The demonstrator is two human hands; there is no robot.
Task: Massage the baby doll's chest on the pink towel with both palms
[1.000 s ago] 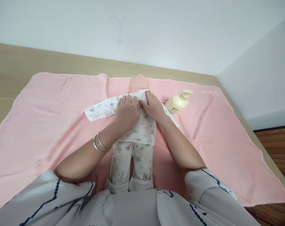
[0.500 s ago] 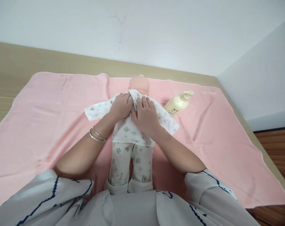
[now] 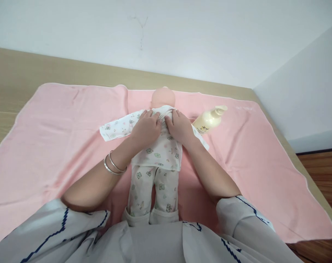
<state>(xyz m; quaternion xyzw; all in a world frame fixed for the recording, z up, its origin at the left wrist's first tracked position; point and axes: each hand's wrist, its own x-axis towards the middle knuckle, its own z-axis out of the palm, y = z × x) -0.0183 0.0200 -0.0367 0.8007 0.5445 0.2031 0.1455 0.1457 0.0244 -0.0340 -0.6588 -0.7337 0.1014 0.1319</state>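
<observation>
A baby doll (image 3: pixel 163 97) lies lengthwise in front of me, its smooth head at the far end and no face showing. It has on a white baby shirt (image 3: pixel 157 153) and matching patterned trousers (image 3: pixel 166 190). My left hand (image 3: pixel 146 126) grips the shirt at the left shoulder near the collar, fingers bent over the cloth. At the right side of the collar, my right hand (image 3: pixel 181 126) pinches the fabric between thumb and fingers. Creased cloth runs between both hands. The left sleeve spreads flat to the side; my right hand and wrist partly cover the right sleeve.
Under the doll lies a pink blanket (image 3: pixel 72 146) over a wooden tabletop (image 3: pixel 72 71). A cream pump bottle (image 3: pixel 208 120) leans or lies beside the right sleeve. A white wall (image 3: pixel 182 40) rises behind the table.
My right hand has shifted right and away from the left one, off the middle of the chest. The collar cloth is now drawn sideways and flatter, across the neck.
</observation>
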